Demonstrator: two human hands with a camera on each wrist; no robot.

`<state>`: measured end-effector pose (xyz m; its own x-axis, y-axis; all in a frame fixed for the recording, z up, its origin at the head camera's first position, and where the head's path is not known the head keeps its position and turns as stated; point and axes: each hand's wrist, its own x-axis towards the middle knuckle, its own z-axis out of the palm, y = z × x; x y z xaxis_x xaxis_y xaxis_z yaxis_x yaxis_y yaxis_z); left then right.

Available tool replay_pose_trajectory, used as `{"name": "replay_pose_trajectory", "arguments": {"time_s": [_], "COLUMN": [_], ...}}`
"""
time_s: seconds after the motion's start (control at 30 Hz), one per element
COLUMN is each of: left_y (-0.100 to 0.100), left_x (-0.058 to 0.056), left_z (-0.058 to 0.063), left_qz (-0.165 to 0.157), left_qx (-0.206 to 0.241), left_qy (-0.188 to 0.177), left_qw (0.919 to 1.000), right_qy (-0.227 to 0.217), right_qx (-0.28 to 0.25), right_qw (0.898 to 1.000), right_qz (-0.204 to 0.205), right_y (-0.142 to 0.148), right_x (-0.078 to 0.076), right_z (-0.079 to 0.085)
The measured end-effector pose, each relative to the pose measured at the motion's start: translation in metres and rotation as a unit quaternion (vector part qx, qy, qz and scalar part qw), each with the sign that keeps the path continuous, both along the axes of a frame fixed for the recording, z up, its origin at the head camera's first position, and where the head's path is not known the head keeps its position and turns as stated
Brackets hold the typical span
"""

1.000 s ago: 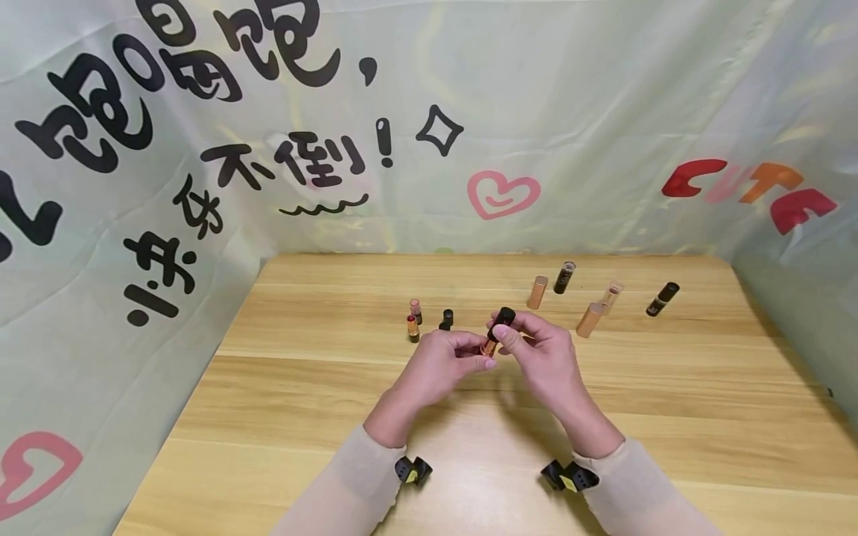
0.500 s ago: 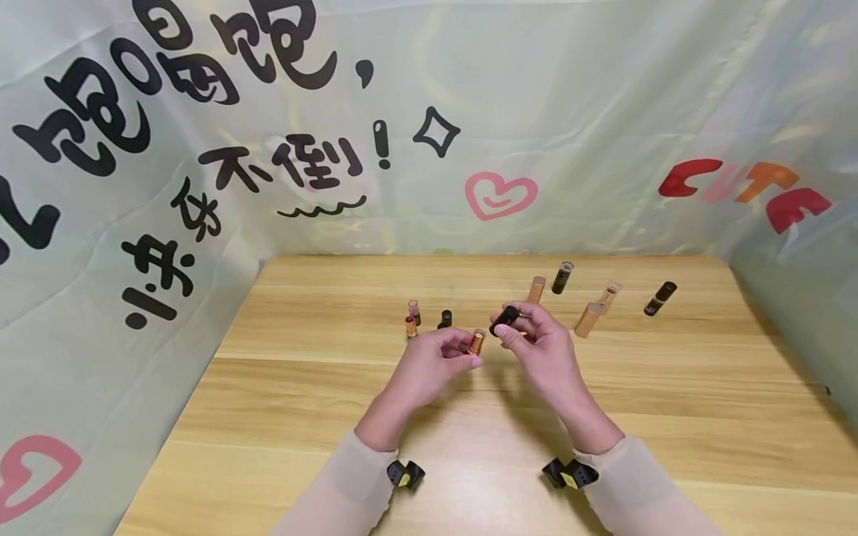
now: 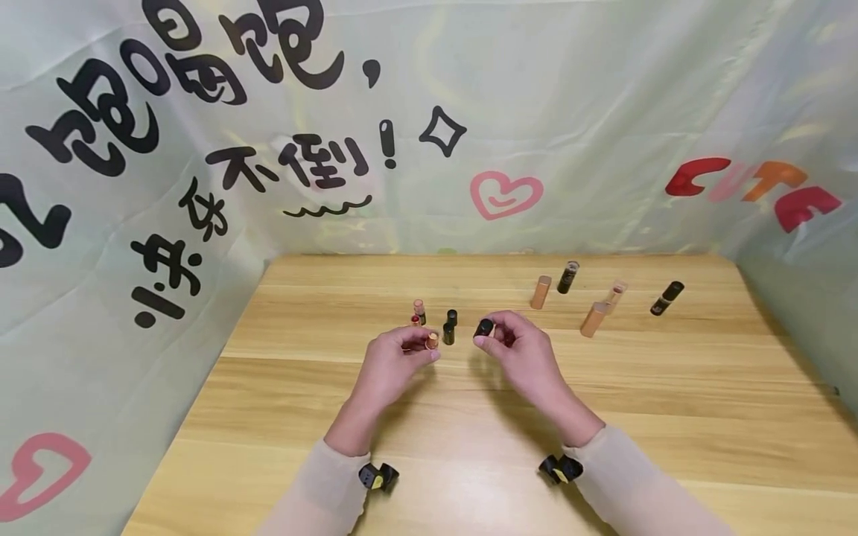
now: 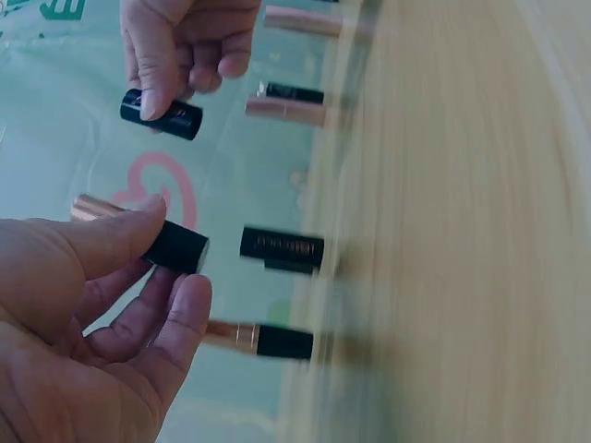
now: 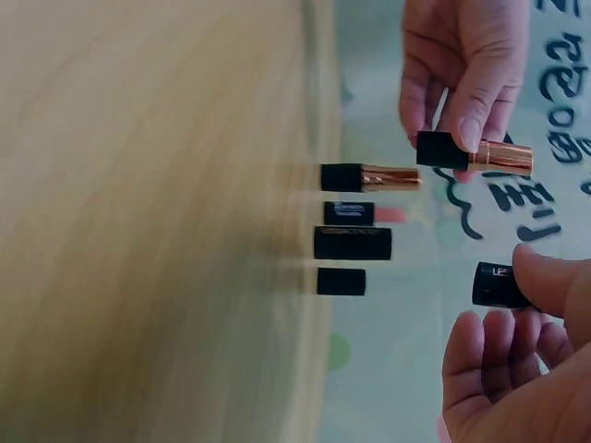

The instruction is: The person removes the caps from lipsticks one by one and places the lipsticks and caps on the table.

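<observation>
My left hand (image 3: 389,365) pinches an uncapped lipstick (image 3: 432,341), black at the base with a rose-gold tube, between thumb and fingers above the table. My right hand (image 3: 526,357) holds a black lipstick cap (image 5: 497,285) by thumb and fingers, apart from the lipstick. Between and behind the hands stand two black caps (image 3: 448,333). Beside them, an uncapped gold lipstick (image 5: 388,178) and a pink-tipped lipstick (image 3: 419,308) stand upright. In the head view my left fingers partly hide the gold one.
On the table's right half stand two rose-gold lipsticks (image 3: 593,320), a black tube (image 3: 568,278), a clear-capped pink one (image 3: 617,292) and a black tube with a silver band (image 3: 666,298). A printed cloth (image 3: 590,134) rises along the wooden table's (image 3: 429,461) back and sides.
The black cap has come off the rose-gold lipstick. My left hand has moved left with the lipstick toward the standing ones; my right hand has drawn slightly left with the cap.
</observation>
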<state>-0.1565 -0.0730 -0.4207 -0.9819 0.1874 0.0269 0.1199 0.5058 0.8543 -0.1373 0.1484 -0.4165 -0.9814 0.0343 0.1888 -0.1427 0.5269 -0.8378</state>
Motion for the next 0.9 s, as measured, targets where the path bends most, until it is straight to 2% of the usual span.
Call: {"name": "replay_pose_trajectory", "arguments": {"time_s": [0.13, 0.3, 0.4, 0.63, 0.9], "left_y": [-0.009, -0.017, -0.019, -0.019, -0.019], "left_x": [-0.001, -0.003, -0.004, -0.005, -0.007], "left_z": [-0.002, -0.004, -0.004, -0.007, -0.013], "left_qz": [0.019, 0.033, 0.037, 0.033, 0.017], "left_qx": [-0.036, -0.094, -0.111, -0.137, -0.15], "left_qy": [0.005, 0.017, 0.013, 0.004, 0.016], "left_qw": [0.9992, 0.9949, 0.993, 0.9901, 0.9883], "right_qy": [-0.017, -0.031, -0.033, -0.038, -0.061], "right_qx": [0.059, 0.137, 0.168, 0.205, 0.204], "right_qw": [0.998, 0.988, 0.982, 0.974, 0.972], "right_qz": [0.029, 0.062, 0.073, 0.09, 0.099], "right_y": [-0.007, -0.018, -0.025, -0.038, -0.045], "right_x": [-0.004, -0.009, -0.012, -0.015, -0.013], "right_z": [-0.003, -0.008, -0.009, -0.014, -0.019]}}
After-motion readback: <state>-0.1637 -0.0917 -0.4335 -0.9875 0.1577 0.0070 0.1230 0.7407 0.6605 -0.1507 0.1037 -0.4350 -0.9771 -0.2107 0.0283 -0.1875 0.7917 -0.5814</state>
